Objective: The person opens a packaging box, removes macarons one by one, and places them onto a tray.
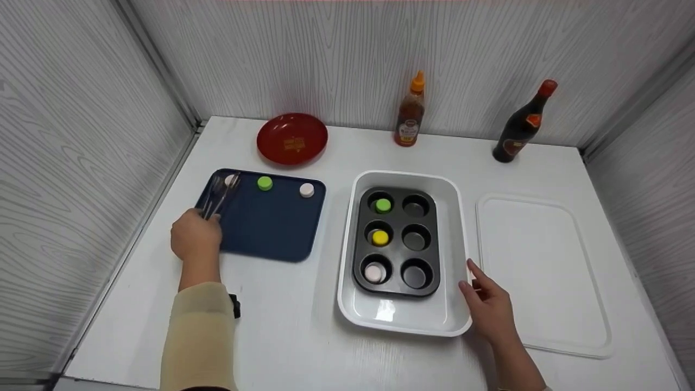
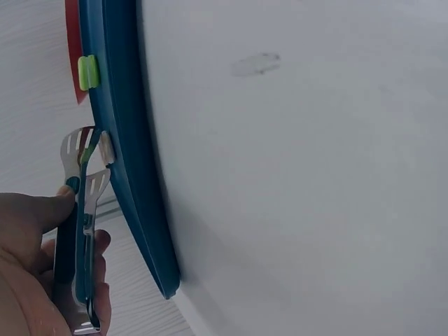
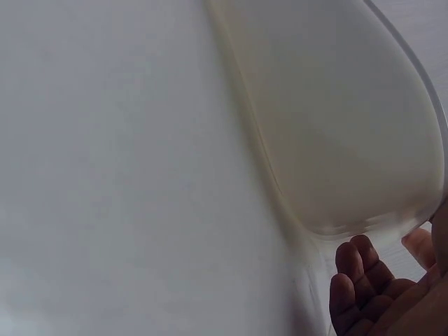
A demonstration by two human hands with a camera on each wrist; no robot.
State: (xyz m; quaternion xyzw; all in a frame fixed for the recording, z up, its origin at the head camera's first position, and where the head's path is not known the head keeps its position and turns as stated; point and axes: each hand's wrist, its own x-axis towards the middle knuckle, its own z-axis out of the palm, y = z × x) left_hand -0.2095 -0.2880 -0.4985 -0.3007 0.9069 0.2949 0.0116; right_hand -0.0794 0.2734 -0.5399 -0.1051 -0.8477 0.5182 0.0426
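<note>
My left hand grips a pair of metal serving tongs with slotted tips. The tips overlap a pale pink disc at the far left corner of the dark blue tray. A green disc and another pale disc lie along the tray's far edge. My right hand holds the right rim of a white bin, thumb over the rim and fingers outside. Inside it sits a dark muffin pan with green, yellow and pale discs in its left cups.
A red plate lies behind the tray. A sauce bottle with an orange cap and a dark bottle with a red cap stand near the back wall. To the right of the bin lies a white lid.
</note>
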